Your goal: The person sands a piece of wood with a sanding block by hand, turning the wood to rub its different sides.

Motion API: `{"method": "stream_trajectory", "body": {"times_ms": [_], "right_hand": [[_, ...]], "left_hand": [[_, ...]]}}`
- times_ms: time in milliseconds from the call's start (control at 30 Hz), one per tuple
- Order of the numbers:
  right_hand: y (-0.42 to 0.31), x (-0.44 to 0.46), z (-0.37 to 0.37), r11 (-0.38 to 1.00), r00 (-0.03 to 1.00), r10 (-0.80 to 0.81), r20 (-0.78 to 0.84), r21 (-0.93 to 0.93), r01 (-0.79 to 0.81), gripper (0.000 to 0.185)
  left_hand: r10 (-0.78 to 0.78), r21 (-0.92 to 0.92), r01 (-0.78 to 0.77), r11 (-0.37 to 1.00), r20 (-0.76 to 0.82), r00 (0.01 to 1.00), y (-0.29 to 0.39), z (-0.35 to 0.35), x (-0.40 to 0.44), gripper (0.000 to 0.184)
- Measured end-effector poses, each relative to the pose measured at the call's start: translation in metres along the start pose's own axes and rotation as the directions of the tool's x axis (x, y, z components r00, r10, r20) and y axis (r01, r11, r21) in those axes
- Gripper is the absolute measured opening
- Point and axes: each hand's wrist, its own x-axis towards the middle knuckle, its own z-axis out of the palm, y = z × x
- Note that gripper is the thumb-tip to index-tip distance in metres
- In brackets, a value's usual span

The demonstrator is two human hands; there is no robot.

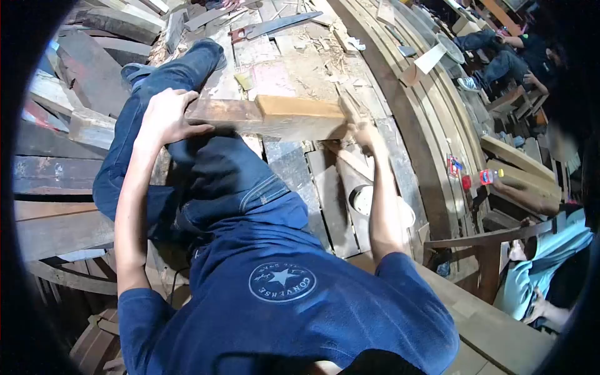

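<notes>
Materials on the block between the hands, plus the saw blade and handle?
Block: wood, apparently unvarnished; patchy tan and brown, no clear gloss.
Saw blade: likely steel; thin, smooth, grey.
Saw handle: reddish-brown, perhaps wood, but painted or plastic is possible; too small to tell.

Floor of worn planks [326, 203] observed, with gaps between them. A handsaw [275, 27] is laid flat toward the far end; wood shavings [306, 49] are scattered nearby. One white round object [361, 200] is partly hidden.

A thick, brown wooden block [301, 117] lies crosswise.
</notes>
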Motion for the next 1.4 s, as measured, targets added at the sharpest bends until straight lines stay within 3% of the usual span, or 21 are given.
{"method": "stream_trajectory", "body": {"times_ms": [33,67,100,133,167,233,300,333,567,667,700,733,767,833,1000,1100,1167,1267,1333,1367,1400], "right_hand": [[-0.02,0.004,0.001,0.989,0.968,0.146,0.203,-0.024,-0.144,0.051],[-0.069,-0.03,-0.024,0.96,0.984,-0.005,0.176,-0.275,0.054,0.057],[-0.108,-0.054,-0.042,0.986,0.973,0.085,0.214,-0.158,-0.051,0.063],[-0.071,-0.037,0.005,0.995,0.992,-0.032,0.12,0.098,0.02,0.064],[-0.09,-0.056,-0.032,0.999,0.989,-0.035,0.142,0.043,0.029,0.058],[-0.055,-0.031,-0.03,0.938,0.935,0.222,0.277,0.202,-0.283,0.054],[0.006,0.005,-0.009,0.895,0.904,0.383,0.189,0.168,-0.414,0.054],[0.021,0.016,-0.018,0.857,0.849,0.417,0.323,0.171,-0.486,0.054],[-0.087,-0.035,-0.01,0.983,0.98,-0.093,0.177,0.174,0.061,0.059],[-0.051,-0.025,-0.01,0.859,0.921,-0.225,0.317,0.51,0.034,0.068],[-0.084,-0.057,-0.068,0.928,0.92,0.056,0.388,0.319,-0.191,0.069],[-0.015,-0.011,-0.018,0.941,0.937,0.126,0.325,0.261,-0.216,0.066],[0.009,-0.003,-0.009,0.877,0.915,0.315,0.252,0.291,-0.382,0.056],[0.02,-0.002,-0.024,0.835,0.862,0.434,0.261,0.244,-0.494,0.043],[-0.052,-0.023,0.001,0.986,0.989,0.078,0.128,0.139,-0.095,0.059],[-0.049,-0.032,0.025,0.891,0.976,-0.216,0.007,0.411,0.194,0.055],[-0.046,-0.039,-0.013,0.879,0.939,0.024,0.343,0.441,-0.183,0.054],[-0.017,-0.025,-0.009,0.881,0.942,0.292,0.166,0.337,-0.332,0.048],[-0.028,-0.005,-0.008,0.925,0.911,0.347,0.223,0.078,-0.372,0.049],[-0.018,0.015,0.02,0.986,0.981,0.141,0.136,-0.105,-0.128,0.056],[-0.053,-0.003,0.014,0.997,0.991,0.072,0.115,0.007,-0.073,0.058]], "left_hand": [[-0.037,0.007,0.036,0.999,0.101,0.994,0.005,-0.008,0.005,0.068],[-0.005,-0.009,0.006,1.0,0.045,0.999,0.006,-0.006,0.004,0.068],[0.034,-0.023,-0.035,0.999,-0.017,0.999,0.002,-0.002,0.002,0.068],[0.05,-0.013,-0.05,0.999,-0.04,0.998,-0.001,0.001,0.0,0.068],[0.069,0.0,-0.07,0.998,-0.064,0.996,-0.001,0.003,0.0,0.067],[0.012,-0.028,-0.013,1.0,-0.033,0.999,0.009,-0.007,0.0,0.066],[0.007,-0.01,-0.007,1.0,-0.022,1.0,0.01,-0.01,0.001,0.063],[0.006,-0.005,-0.006,1.0,-0.014,1.0,0.011,-0.012,0.002,0.063],[0.008,-0.027,-0.008,1.0,-0.032,0.999,0.011,-0.008,0.004,0.067],[0.005,-0.004,-0.005,1.0,-0.045,0.999,0.013,-0.011,-0.001,0.069],[-0.005,-0.018,0.004,1.0,-0.05,0.999,0.012,-0.01,-0.003,0.071],[-0.031,-0.018,0.031,0.999,-0.02,0.999,0.012,-0.011,-0.002,0.072],[-0.054,-0.021,0.054,0.998,0.01,0.998,0.013,-0.012,-0.001,0.073],[-0.024,-0.002,0.024,1.0,-0.022,0.999,0.011,-0.01,0.001,0.073],[0.042,-0.005,-0.042,0.999,-0.041,0.998,0.0,-0.001,-0.003,0.069],[0.079,0.023,-0.078,0.997,-0.062,0.995,-0.003,0.003,-0.009,0.072],[0.091,0.046,-0.087,0.995,-0.08,0.993,-0.004,0.006,-0.011,0.074],[0.096,0.055,-0.091,0.994,-0.084,0.992,-0.004,0.007,-0.008,0.072],[0.109,0.1,-0.097,0.99,-0.127,0.986,-0.006,0.011,-0.008,0.073],[0.085,0.086,-0.077,0.993,-0.097,0.992,-0.005,0.01,-0.005,0.073],[0.062,0.07,-0.058,0.996,-0.059,0.996,-0.002,0.005,-0.004,0.074]]}}
